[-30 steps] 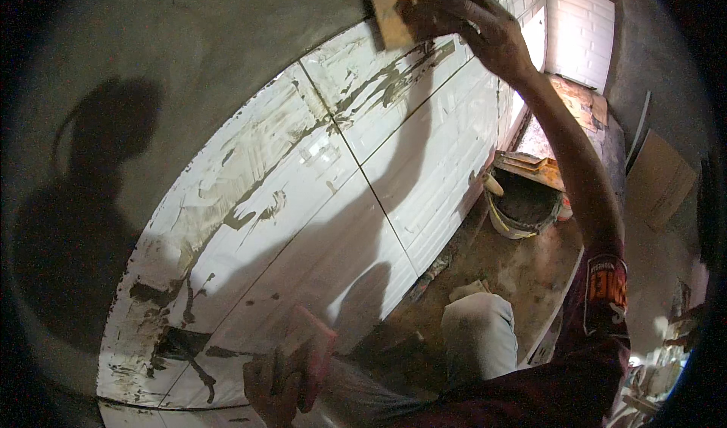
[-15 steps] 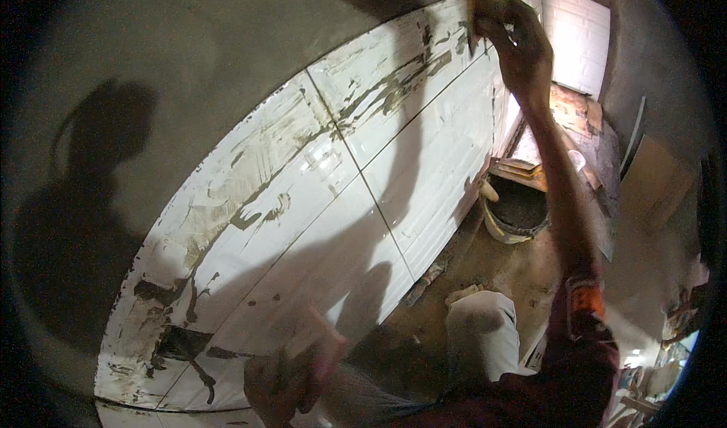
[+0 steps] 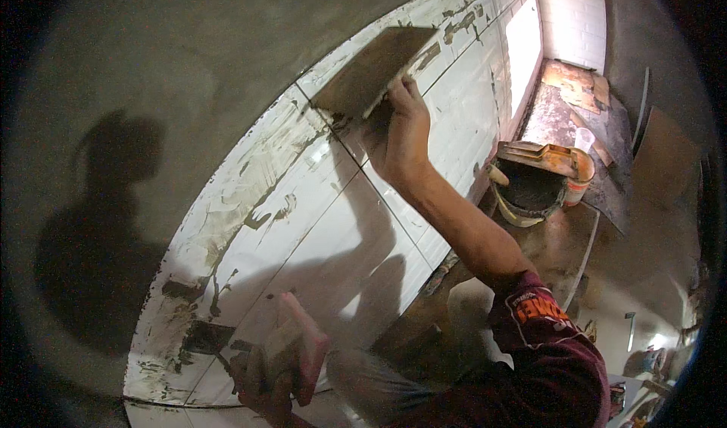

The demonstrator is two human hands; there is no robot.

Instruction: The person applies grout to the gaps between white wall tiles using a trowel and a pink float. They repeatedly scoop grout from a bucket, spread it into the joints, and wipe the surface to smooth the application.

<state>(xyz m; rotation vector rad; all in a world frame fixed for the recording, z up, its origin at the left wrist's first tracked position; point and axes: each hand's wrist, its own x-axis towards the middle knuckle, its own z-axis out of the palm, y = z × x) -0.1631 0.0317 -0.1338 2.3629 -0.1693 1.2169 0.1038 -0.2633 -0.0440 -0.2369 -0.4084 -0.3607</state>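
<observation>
White, glossy rectangular tiles (image 3: 322,201), and the right hand (image 3: 397,136) clamps a flat brown rectangular float (image 3: 371,68) high across them, likely spreading grey paste (image 3: 258,220); left hand (image 3: 261,375) clutches a flat pink slab (image 3: 312,352); even pressure's needed next.

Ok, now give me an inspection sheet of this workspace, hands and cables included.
Surface: white tiled wall, streaked with grey smears, heaviest along the upper tiles.
Job's things: rectangular float at the upper tiles; pinkish block low on the left.
Clutter: bucket of dark grey material, an orange-brown piece across its rim; pale cup beyond; mixed items at lower right, too dim to identify.
Hands: right hand grips the float; left hand, in shadow, grips the block.
Cables: nothing seen for certain.
Surroundings: grey wall above the tiles, bearing a person's shadow.
</observation>
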